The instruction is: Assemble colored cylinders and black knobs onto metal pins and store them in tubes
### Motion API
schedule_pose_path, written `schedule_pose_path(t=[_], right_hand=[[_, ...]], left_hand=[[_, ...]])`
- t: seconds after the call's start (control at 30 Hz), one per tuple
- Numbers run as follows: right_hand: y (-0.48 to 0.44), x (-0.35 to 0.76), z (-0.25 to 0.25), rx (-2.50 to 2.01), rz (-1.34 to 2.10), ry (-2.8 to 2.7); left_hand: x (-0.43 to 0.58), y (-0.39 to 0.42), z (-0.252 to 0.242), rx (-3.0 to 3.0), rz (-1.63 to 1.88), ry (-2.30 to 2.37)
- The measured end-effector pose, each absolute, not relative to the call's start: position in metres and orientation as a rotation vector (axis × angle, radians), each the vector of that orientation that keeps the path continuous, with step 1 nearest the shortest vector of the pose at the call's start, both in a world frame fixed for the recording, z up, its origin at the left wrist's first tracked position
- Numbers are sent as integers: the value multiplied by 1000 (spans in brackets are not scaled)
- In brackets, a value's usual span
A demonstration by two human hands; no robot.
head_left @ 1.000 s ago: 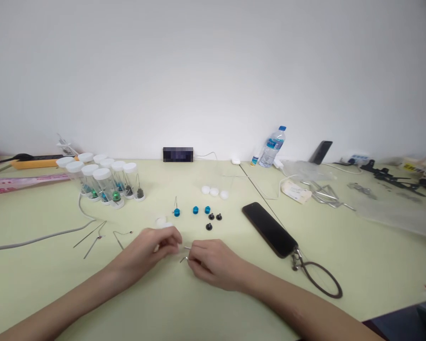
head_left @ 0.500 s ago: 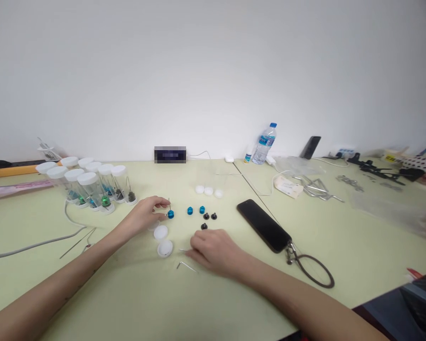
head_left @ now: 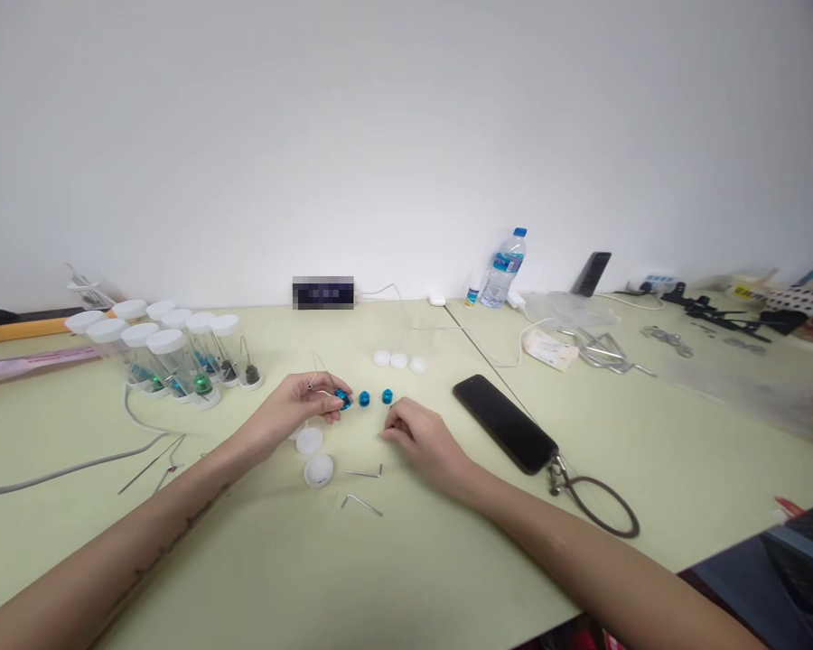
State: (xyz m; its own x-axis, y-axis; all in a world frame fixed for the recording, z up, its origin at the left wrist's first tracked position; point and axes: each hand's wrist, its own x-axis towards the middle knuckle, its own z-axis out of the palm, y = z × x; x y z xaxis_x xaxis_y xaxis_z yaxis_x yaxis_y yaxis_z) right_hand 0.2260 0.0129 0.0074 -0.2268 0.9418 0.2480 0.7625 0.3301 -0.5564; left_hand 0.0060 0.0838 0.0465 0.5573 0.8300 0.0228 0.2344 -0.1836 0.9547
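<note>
blue metal shows at the fingertips of the left hand (head_left: 296,411): its grip is pinched shut on a small blue knob (head_left: 342,399), held just above the pale green worktop (head_left: 406,578). a thin wire (head_left: 317,366) rises from between the fingers. two loose blue knobs (head_left: 364,397) sit in a row just right of the held one, close to it but apart.

the right hand (head_left: 424,440) rests palm down just beside them, with its fingers curled onto the worktop. i cannot tell whether its grip is closed on anything, because the fingers hide what lies beneath.

two white caps (head_left: 310,441) lie just in front of the left hand, and two small hex keys (head_left: 364,471) lie between the forearms. three white lids (head_left: 398,360) sit in a row farther back.

a black phone (head_left: 505,422) lies near the right hand, with a cord loop (head_left: 602,510) at its near end. a cluster of clear vials (head_left: 169,357) with white tops stands well to the left, and a grey cable (head_left: 60,468) trails past them. a water bottle (head_left: 506,269) stands by the wall.
</note>
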Motion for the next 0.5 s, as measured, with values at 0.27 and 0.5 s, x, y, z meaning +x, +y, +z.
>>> schedule_pose_path(t=[0.27,0.5], right_hand=[[11,224,18,-1275,685,-1940],[9,224,19,-1245,510,-1999]], left_hand=[[20,58,43,1219,707,663],[20,54,38,995,762,657]])
